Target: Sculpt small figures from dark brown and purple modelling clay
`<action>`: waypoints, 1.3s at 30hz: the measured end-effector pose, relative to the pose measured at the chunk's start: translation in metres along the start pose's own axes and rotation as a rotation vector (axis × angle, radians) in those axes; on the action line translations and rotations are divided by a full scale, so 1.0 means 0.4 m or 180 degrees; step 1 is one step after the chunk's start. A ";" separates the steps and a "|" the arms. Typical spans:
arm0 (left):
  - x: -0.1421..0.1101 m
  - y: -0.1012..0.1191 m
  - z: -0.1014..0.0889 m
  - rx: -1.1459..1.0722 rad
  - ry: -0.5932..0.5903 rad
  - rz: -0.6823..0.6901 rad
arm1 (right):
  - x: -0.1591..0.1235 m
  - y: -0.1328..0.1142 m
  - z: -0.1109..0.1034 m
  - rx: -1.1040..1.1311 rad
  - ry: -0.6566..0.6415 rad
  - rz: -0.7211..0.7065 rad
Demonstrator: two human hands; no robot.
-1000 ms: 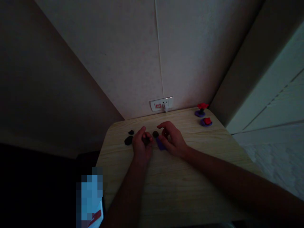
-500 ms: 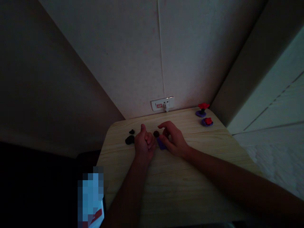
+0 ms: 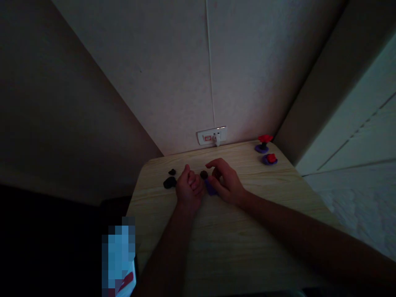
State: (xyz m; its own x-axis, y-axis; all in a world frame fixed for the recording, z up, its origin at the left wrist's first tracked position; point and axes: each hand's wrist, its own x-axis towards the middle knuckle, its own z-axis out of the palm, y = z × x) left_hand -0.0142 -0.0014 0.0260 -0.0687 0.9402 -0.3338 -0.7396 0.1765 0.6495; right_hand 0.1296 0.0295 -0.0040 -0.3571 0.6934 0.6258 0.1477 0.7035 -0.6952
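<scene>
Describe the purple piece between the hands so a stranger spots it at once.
On the table, below the socket, find the left hand and right hand. Between them shows the purple piece, on the near side of a dark ball. No red shows on it, unlike the purple bases near the far right corner.

The single view is worn on the head, looking forward and steeply down over the wooden table (image 3: pixel 235 243) from its near side. It faces the wall (image 3: pixel 167 82), which fills much of the upper frame, and sits far enough back that the left hand (image 3: pixel 189 189) and right hand (image 3: pixel 225 179) look small.
</scene>
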 end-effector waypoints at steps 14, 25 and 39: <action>0.007 -0.017 -0.006 -0.0216 -0.0582 0.0452 | 0.003 0.002 -0.001 -0.0032 0.0165 -0.0055; 0.002 -0.025 -0.004 -0.0044 -0.0925 0.0473 | 0.006 0.007 0.009 -0.0691 0.0457 -0.0220; -0.018 -0.021 -0.001 0.0113 -0.1095 0.0261 | -0.003 -0.012 0.019 -0.0746 -0.0216 -0.0778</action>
State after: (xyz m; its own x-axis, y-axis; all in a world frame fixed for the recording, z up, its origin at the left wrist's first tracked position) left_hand -0.0076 -0.0098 0.0227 0.1072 0.9937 -0.0337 -0.7169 0.1007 0.6899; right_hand 0.1224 0.0243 -0.0041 -0.4675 0.4935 0.7334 0.2551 0.8697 -0.4226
